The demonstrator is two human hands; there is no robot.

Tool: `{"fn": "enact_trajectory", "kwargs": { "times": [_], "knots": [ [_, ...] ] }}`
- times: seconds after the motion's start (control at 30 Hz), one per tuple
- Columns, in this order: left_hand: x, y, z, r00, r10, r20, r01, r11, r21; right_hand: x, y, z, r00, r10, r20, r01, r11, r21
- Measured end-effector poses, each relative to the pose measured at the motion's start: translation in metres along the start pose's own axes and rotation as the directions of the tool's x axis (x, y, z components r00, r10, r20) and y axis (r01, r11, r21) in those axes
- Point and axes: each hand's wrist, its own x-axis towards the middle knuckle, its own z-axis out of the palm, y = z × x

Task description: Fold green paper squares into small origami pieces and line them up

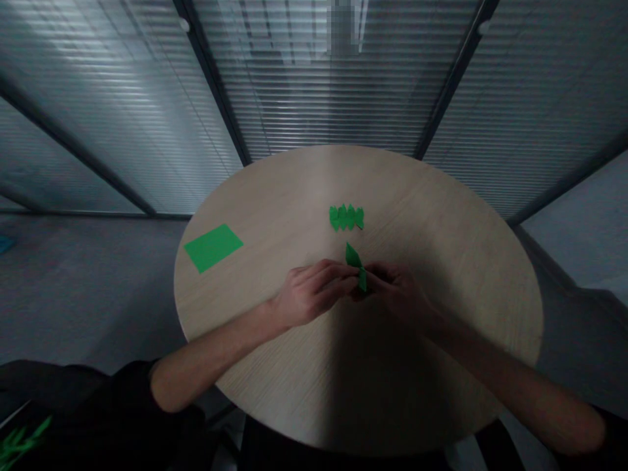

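A narrow, pointed piece of folded green paper (355,263), its tip leaning toward 11 o'clock, pinched near the middle of a round, pale wood-grain worktop (441,261). Left hand (314,293) closed, coming in from 8 o'clock, fingers gripping the paper's lower part. Right hand (397,291) also closed on the paper, coming in from 4 o'clock, its fingers partly shaded and hard to make out. Both hands touching each other around the fold.

Just beyond the hands at 12 o'clock, a row of small, pointed folded green paper units (346,217), lying flat side by side. Farther off at 10 o'clock, near the worktop edge, a flat rectangular sheet of green paper (212,247).

Around the worktop, a grey floor (83,288) at 9 o'clock and glass panels with slatted blinds (333,85) from 10 to 2 o'clock. At 7 o'clock, beyond the worktop edge, a spiky green object (22,441) on dark fabric, too dim to identify.
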Motion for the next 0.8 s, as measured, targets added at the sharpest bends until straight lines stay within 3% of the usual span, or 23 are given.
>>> {"fn": "enact_trajectory", "kwargs": {
  "times": [0.5,0.67,0.8],
  "knots": [
    [0.0054,0.0049,-0.0008,0.999,-0.028,-0.033,0.028,0.999,0.02,-0.0008,0.0011,-0.0014,1.0,-0.022,0.011,0.022,1.0,-0.014],
    [0.0014,0.0026,-0.0028,0.998,0.055,0.043,-0.057,0.998,0.024,-0.0008,0.0046,-0.0022,1.0,-0.005,0.007,0.005,1.0,0.002],
    [0.0014,0.0018,-0.003,0.999,0.01,0.05,-0.009,1.0,-0.014,-0.0001,0.0049,-0.0037,1.0,-0.005,0.026,0.004,1.0,0.028]
  ]
}}
